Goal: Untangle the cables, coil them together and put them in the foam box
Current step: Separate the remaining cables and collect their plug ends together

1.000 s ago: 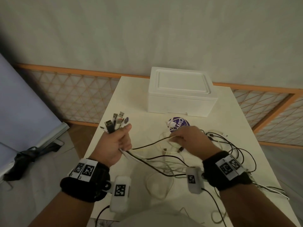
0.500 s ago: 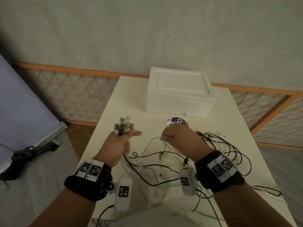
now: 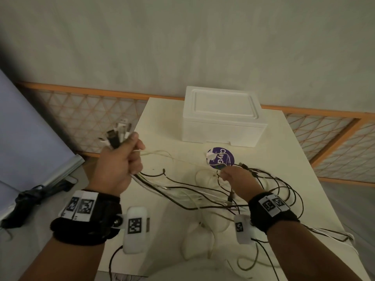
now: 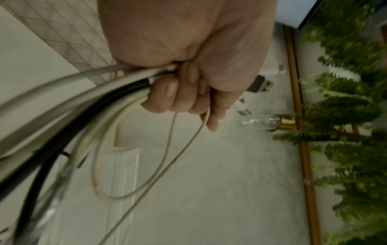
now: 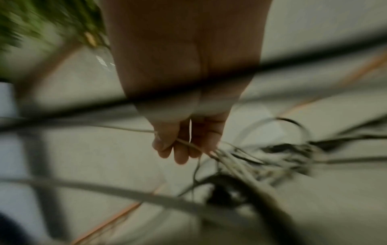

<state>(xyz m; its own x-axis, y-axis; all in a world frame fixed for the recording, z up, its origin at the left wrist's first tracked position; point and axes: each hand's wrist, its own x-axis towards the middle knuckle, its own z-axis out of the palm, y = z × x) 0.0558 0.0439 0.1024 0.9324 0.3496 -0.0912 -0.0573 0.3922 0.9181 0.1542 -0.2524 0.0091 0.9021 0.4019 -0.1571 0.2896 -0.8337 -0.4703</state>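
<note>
Left hand point(image 3: 117, 169) fist grips bundle of smooth black and white cables point(image 3: 182, 191), plugs point(image 3: 117, 134) up. Right hand point(image 3: 235, 179) pinches thin white cable point(image 5: 134, 130). Blocky foam box point(image 3: 221, 120) closed on table point(image 3: 263, 159).

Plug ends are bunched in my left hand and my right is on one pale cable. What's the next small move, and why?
Probably draw the pale cable rightward with the right hand to free it. The left hand grips the plug ends, but the cables on the table are still looped, and the foam box is lidded.
</note>
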